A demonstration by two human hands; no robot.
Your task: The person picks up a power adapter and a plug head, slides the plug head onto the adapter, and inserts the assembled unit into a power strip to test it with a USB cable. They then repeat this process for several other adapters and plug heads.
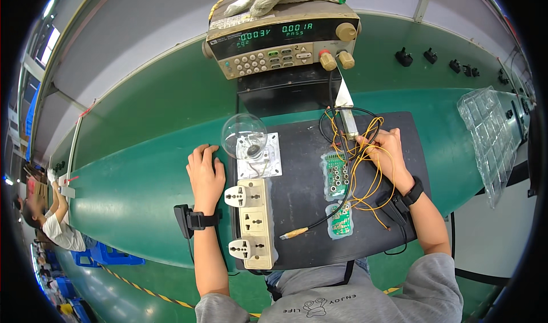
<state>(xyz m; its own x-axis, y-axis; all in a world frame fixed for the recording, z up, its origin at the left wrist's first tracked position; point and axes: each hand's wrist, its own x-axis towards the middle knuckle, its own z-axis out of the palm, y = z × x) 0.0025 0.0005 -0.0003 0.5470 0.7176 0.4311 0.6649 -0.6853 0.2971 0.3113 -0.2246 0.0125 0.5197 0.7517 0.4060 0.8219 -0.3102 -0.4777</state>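
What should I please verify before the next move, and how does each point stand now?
1. Beige boxy bench instrument, display lit: ok.
2. Thin yellow wires untangled: not ok, they loop together.
3. Black cable's tan tip off the lower green rectangular circuit board: ok, it lies on the black mat.
4. Bare left hand away from that circuit board: ok.
5. Bare right hand gripping the wires: cannot tell, fingertips partly hidden.

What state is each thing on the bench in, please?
Left hand: open, resting beside black board
Right hand: fingers bent at yellow wires, grip unclear
Power supply: on, display lit
Bulb: unlit
Power strip: two white adapters plugged in
Yellow wires: loose, tangled
Circuit boards: uncovered
Cable's tan tip: lying on black board
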